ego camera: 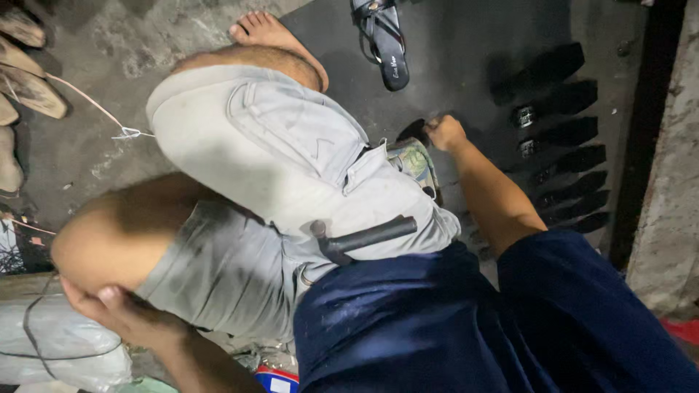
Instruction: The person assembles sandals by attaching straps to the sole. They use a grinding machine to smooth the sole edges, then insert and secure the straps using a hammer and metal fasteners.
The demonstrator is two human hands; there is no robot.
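- The right hand [445,133] reached out straight-armed to the floor [466,51], fingers curled shut around a small dark piece [413,131], whose kind I could not tell.
- That piece sat just beside a patterned cushion [415,161] at the person's hip.
- The left hand [120,313] cupped the underside of the bent knee [95,244], fingers loosely curved, thumb up along the knee; it held nothing else.
- A dark hammer [364,239] lay across the lap on the grey shorts [291,175], touched by neither hand.
- A row of black soles [561,138] lay to the right of the right hand, near but apart, running back toward the person along a dark upright edge.
- A black sandal [384,40] lay beyond the hand, well apart, beside the bare foot [262,29].
- Open floor lay between the hand, sandal and soles.
- Worn tan soles [22,65] lined the left edge, and a white sack [58,346] lay just below the left hand.
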